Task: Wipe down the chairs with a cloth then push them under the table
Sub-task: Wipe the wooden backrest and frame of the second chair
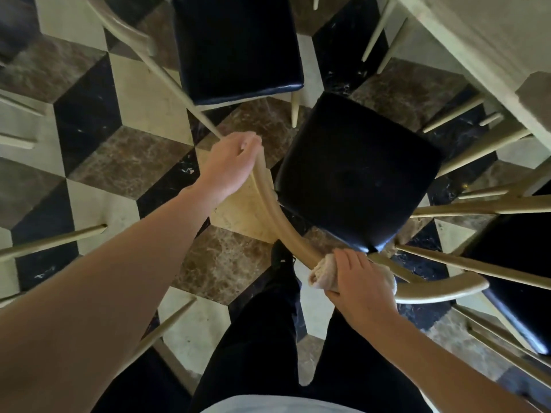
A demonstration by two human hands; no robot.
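A chair with a black padded seat (357,174) and a curved pale wooden backrest rail (277,216) stands right below me. My left hand (229,162) grips the left end of that rail. My right hand (354,281) holds a beige cloth (320,272) wrapped round the rail further right. The rail's right end (456,289) sticks out past the cloth. The table (477,40) fills the upper right corner, its edge beyond the chair.
A second black-seated chair (238,46) stands ahead on the left, and a third (521,278) at the right edge. Pale chair legs and rails cross the left side. The floor is a chequered marble pattern. My dark trousers and shoe (281,257) are below the rail.
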